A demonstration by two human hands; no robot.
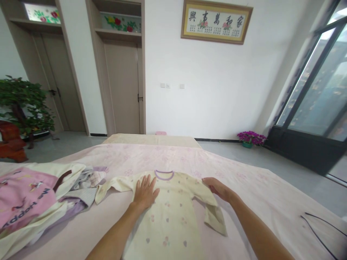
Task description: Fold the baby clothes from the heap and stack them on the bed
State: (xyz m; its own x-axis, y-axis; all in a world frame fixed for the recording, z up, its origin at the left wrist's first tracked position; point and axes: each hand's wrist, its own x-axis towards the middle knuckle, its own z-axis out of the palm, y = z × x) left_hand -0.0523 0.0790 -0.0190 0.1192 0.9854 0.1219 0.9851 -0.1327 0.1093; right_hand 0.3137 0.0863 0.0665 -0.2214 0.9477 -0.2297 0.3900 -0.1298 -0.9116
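Observation:
A pale yellow long-sleeved child's shirt [170, 213] with a purple neckband and small heart and fruit prints lies spread on a pink floral sheet. Its neckline points away from me, and the lower hem runs out of view. My left hand [145, 193] rests flat on the shirt's left shoulder, fingers spread. At the top of the right sleeve, my right hand [217, 188] pinches the fabric near the shoulder. That sleeve bends down toward me at the elbow, while the left sleeve stretches out sideways with wrinkles.
A heap of clothes [29, 202], with a pink printed top uppermost, lies at the left on the sheet [238, 177]. Dark thin cords [320, 227] lie at the right edge. Beyond are a potted purple flower [251, 139], a leafy plant [21, 104] and doors.

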